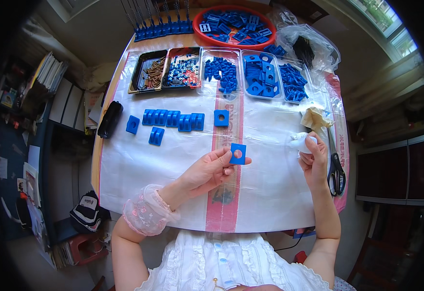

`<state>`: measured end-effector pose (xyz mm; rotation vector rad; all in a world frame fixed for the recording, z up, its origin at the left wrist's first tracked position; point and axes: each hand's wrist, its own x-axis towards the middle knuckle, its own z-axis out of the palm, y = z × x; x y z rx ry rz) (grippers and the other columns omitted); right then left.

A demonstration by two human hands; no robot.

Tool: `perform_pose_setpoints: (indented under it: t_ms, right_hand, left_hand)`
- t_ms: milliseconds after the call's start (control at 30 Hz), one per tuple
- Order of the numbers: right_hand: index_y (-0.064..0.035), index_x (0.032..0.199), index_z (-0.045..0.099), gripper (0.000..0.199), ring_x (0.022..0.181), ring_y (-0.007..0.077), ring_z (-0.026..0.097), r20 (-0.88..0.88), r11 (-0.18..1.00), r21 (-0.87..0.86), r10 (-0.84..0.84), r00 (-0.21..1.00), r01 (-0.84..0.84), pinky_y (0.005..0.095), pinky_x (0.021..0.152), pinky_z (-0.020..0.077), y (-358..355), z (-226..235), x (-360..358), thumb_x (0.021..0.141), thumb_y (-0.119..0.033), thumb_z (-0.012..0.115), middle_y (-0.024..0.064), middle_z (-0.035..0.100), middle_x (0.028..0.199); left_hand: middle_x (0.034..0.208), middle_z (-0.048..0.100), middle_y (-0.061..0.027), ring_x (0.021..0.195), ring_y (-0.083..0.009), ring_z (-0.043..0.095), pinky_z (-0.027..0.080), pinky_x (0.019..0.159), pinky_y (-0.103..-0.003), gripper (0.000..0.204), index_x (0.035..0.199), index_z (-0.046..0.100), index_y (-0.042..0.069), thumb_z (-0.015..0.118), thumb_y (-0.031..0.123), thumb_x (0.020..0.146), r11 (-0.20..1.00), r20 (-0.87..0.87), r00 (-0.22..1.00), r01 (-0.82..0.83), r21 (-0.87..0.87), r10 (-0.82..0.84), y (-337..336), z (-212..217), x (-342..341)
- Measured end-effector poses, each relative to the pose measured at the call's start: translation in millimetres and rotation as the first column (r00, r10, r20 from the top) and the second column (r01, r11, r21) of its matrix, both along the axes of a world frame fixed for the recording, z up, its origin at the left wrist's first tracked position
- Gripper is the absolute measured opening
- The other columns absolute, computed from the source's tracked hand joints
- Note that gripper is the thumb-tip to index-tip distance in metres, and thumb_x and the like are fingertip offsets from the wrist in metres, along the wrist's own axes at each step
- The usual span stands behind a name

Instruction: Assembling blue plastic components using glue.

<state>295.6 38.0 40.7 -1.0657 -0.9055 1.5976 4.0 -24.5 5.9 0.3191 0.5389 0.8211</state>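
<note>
Two hands at work. Left hand (208, 169), centre of the frame, pinches a blue square plate with a round hole (239, 146) between thumb and fingers. Right hand (314, 157), right of centre, curled round a white rounded object (303, 144); its kind is unclear. Black-handled scissors (336, 159) near the right wrist.

Left of centre: a row of blue ridged parts (172, 119), one more just below it.

Upper middle, five trays side by side. First, a black tray (140, 72): copper-coloured screws (155, 72). Second black tray (183, 50): small mixed pieces (185, 70), blue, white, orange-red. Next, a clear tray (218, 93): small blue pieces (221, 72), heaped. Another clear tray (265, 97): blue holed plates (253, 77), overlapping. Rightmost clear tray (297, 101): slender blue pieces (293, 80).

Top of frame: red basin (231, 47) full of blue parts (236, 24), a few white among them.
</note>
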Motion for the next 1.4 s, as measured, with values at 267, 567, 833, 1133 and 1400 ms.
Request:
perform_pose_setpoints:
  t_ms: [267, 567, 833, 1133, 1400]
  right_hand:
    - [-0.0136, 0.082, 0.052, 0.017, 0.043, -0.0024, 0.026, 0.013, 1.000, 0.007, 0.007, 1.000, -0.007, 0.0181, 0.039, 0.0157, 0.0, -2.5, -0.9, 0.092, -0.017, 0.065, -0.0107, 0.037, 0.057]
    - [-0.0132, 0.081, 0.053, 0.017, 0.043, -0.0023, 0.026, 0.027, 1.000, 0.015, 0.016, 1.000, -0.016, 0.0178, 0.039, 0.0164, -0.6, -2.5, -2.5, 0.092, -0.018, 0.065, -0.0105, 0.037, 0.057]
    - [-0.0134, 0.081, 0.052, 0.018, 0.044, -0.0023, 0.026, 0.029, 0.999, 0.023, 0.026, 0.999, -0.027, 0.0179, 0.039, 0.0163, -0.4, -1.8, -1.9, 0.092, -0.019, 0.065, -0.0105, 0.037, 0.058]
    - [-0.0139, 0.080, 0.051, 0.019, 0.043, -0.0022, 0.026, 0.030, 1.000, 0.018, 0.021, 0.999, -0.021, 0.0183, 0.039, 0.0162, -0.5, -2.1, -2.3, 0.092, -0.019, 0.065, -0.0107, 0.036, 0.057]
    - [-0.0139, 0.080, 0.051, 0.019, 0.043, -0.0022, 0.026, 0.021, 1.000, 0.015, 0.025, 0.999, -0.025, 0.0182, 0.039, 0.0164, -0.3, -2.5, -1.4, 0.092, -0.019, 0.065, -0.0107, 0.036, 0.057]
  left_hand:
    - [0.127, 0.058, -0.0135, 0.074, -0.0051, 0.048, 0.046, 0.070, -0.020, 0.030, 0.122, 0.054, 0.009, 0.046, 0.031, 0.104, 1.000, -0.014, 1.000, 0.006, 0.013, -0.006, -0.4, 1.9, -0.6]
    - [0.127, 0.057, -0.0146, 0.074, -0.0048, 0.048, 0.046, 0.070, -0.020, 0.030, 0.124, 0.052, 0.009, 0.048, 0.030, 0.104, 1.000, -0.007, 1.000, 0.003, 0.021, -0.003, -0.6, 0.5, -1.0]
    - [0.125, 0.059, -0.0136, 0.074, -0.0052, 0.049, 0.047, 0.072, -0.020, 0.030, 0.123, 0.053, 0.009, 0.049, 0.030, 0.103, 1.000, 0.005, 1.000, 0.001, 0.008, -0.001, -0.3, 0.8, -1.3]
    - [0.124, 0.060, -0.0141, 0.074, -0.0057, 0.048, 0.047, 0.075, -0.020, 0.028, 0.119, 0.056, 0.008, 0.051, 0.030, 0.102, 1.000, -0.009, 1.000, -0.008, -0.005, 0.008, 0.2, 0.7, -0.2]
    - [0.122, 0.062, -0.0098, 0.070, -0.0011, 0.050, 0.045, 0.059, -0.013, 0.029, 0.119, 0.056, 0.011, 0.060, 0.030, 0.098, 1.000, -0.004, 1.000, -0.011, -0.021, 0.011, 0.3, 4.1, 0.9]
